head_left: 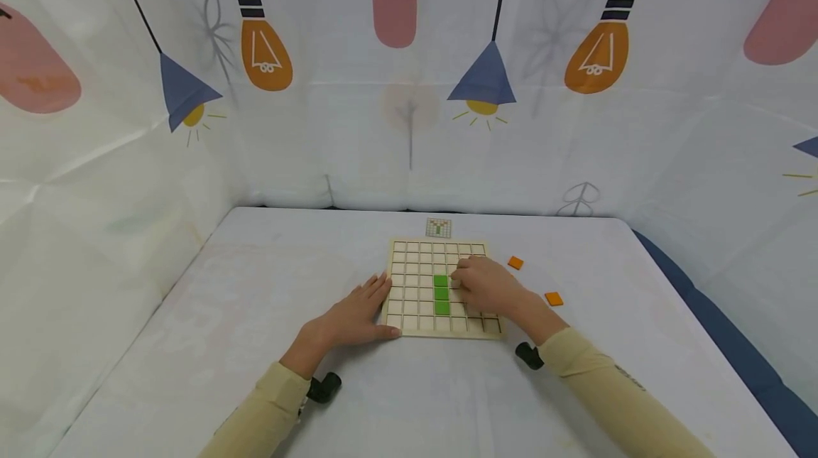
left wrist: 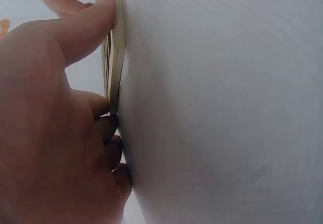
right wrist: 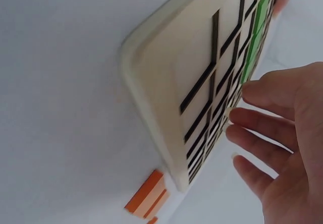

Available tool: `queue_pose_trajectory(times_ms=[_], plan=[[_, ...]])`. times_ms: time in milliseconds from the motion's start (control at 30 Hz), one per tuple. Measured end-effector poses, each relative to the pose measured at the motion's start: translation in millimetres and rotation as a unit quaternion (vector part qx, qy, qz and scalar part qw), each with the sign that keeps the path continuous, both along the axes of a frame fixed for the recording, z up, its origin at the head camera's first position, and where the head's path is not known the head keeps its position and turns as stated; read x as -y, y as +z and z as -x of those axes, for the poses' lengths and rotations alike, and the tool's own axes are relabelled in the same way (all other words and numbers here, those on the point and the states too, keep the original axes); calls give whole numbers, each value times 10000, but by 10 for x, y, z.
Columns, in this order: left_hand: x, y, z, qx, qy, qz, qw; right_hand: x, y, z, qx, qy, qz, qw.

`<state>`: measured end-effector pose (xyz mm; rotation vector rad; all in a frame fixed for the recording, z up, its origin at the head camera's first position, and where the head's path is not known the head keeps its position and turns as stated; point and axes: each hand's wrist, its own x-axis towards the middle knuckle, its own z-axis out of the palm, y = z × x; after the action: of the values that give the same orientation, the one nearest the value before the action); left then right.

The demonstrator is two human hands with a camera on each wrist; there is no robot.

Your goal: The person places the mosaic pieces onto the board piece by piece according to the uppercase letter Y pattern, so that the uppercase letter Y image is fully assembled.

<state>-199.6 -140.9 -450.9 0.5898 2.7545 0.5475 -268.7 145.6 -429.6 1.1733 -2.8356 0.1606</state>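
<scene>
Where two tan sleeves (head_left: 610, 390) enter, cut off by the bottom of the head view, a small dark device (head_left: 324, 388) shows at each wrist. The two hands are apart from each other. The left hand (head_left: 354, 316) lies with fingers extended against the left edge of a pale grid board (head_left: 412, 293), thumb at its near corner. The board lies flat on a white table (head_left: 396, 408). The right hand (head_left: 488, 286) is over the board's right side, fingertips bent toward the grid; neither the head view nor its wrist view tells whether they pinch anything, and the hand hides several cells. Just left of those fingertips, three green squares (head_left: 442, 293) form a column in the grid. Right of the board lie two separate orange tiles (head_left: 554, 299). Beyond its far edge is a patterned card (head_left: 438, 228), its details too small to read. Behind hangs a white backdrop (head_left: 345, 138) printed with lamps and bulbs, some cropped at the sides.
</scene>
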Motion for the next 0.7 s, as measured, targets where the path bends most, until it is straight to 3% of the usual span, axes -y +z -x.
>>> queue_pose_trajectory(times_ms=[533,700], plan=[[1,-15,8,15,-32,33,10000,-382,-90,48,-296,72,311,9990],[-6,-2,5,46,-34,8,10000,-468,-71,33,-151,-195,219,9995]])
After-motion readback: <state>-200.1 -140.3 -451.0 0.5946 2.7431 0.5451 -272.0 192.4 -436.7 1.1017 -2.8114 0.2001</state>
